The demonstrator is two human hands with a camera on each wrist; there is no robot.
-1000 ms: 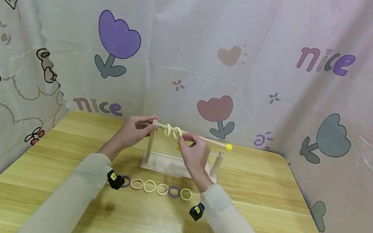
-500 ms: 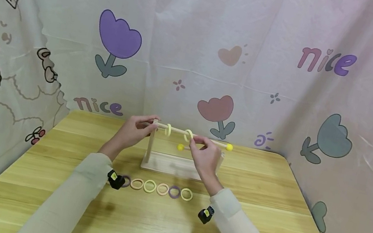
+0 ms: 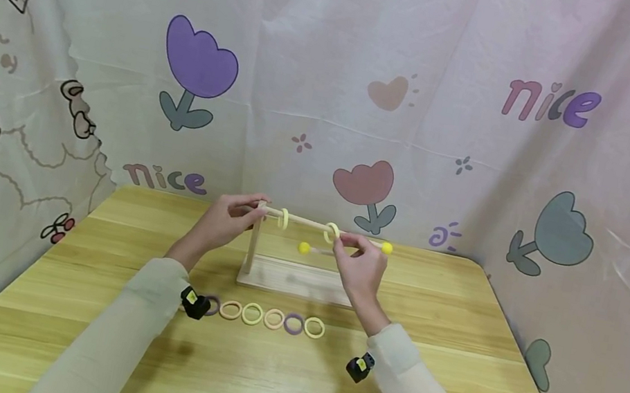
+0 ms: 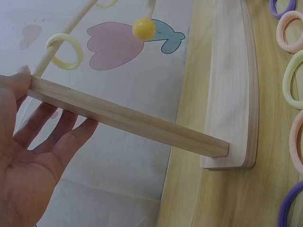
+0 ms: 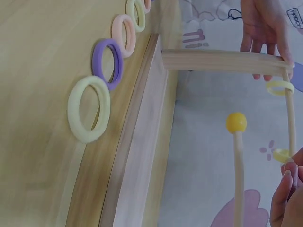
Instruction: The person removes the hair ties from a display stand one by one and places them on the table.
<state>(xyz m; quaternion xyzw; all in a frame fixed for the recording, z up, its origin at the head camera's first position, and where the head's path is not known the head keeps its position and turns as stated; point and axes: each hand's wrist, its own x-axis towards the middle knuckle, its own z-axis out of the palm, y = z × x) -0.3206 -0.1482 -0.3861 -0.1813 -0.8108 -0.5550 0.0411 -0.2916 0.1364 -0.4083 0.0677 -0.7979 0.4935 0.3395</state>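
My left hand (image 3: 222, 222) grips the top of the tall left post (image 4: 128, 116) of a wooden rack, thumb at the upper end and fingers behind. From that post a thin upper rod (image 3: 307, 222) runs right to a yellow ball end (image 3: 387, 248). One pale yellow hair tie (image 3: 283, 219) hangs on the rod near the post. Farther right, my right hand (image 3: 361, 271) pinches a second pale yellow hair tie (image 3: 329, 232) that encircles the rod. This hand hides part of the rod and the rack's right post.
A lower rod with a yellow ball end (image 5: 236, 122) points left beneath the upper one. The rack's base (image 3: 288, 278) stands on the wooden table (image 3: 257, 383). In front lies a row of several yellow, pink and purple hair ties (image 3: 294, 323). A patterned cloth (image 3: 303, 47) hangs behind.
My right hand has slid the second yellow hair tie rightward along the upper rod, away from the first. The lower yellow ball has come into fuller view. My left hand stays on the post.
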